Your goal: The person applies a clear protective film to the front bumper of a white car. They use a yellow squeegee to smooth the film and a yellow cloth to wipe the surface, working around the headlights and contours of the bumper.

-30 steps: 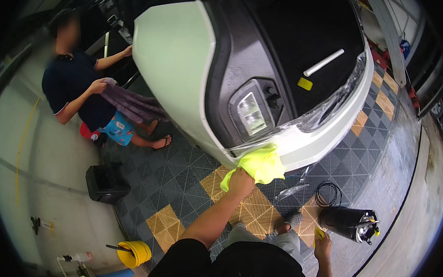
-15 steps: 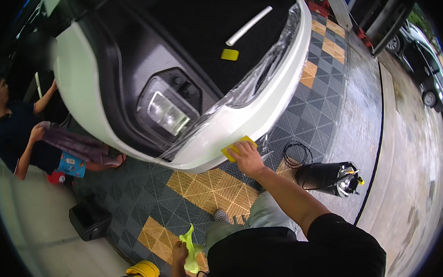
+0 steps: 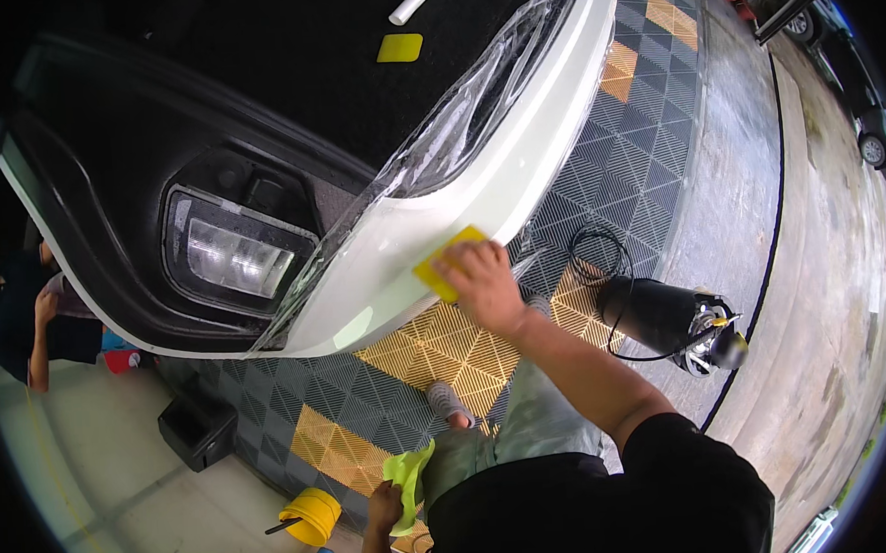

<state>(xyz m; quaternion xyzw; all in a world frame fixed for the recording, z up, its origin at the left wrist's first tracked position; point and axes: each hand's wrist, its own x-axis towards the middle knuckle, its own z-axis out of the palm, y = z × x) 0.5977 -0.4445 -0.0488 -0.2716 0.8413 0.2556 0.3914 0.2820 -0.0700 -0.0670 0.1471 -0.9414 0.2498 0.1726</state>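
Note:
My right hand [image 3: 486,286] grips a flat yellow squeegee [image 3: 442,263] and presses it against the glossy white car bumper [image 3: 388,279]. Clear film [image 3: 441,151] lies along the bumper, its loose, wrinkled edge bunched beside the dark inner area. Down by my left thigh, my left hand [image 3: 383,507] is closed round a crumpled lime-yellow cloth [image 3: 408,482]. On the dark surface beyond the film lie a second yellow squeegee [image 3: 400,47] and a white tube [image 3: 415,0], cut off by the view's edge. A rectangular lamp [image 3: 239,257] sits in the black trim.
A black pressure tank [image 3: 650,316] with a coiled black hose [image 3: 602,253] lies to my right. At the lower left are a yellow bucket [image 3: 315,515] and a black bin [image 3: 199,429]. Another person [image 3: 29,318] is beyond the car at far left. Patterned tiles [image 3: 618,182] cover the floor.
My view has moved closer to the bumper, which shows larger. My right hand and squeegee remain on the white surface, now farther left along it. The left hand still holds the cloth.

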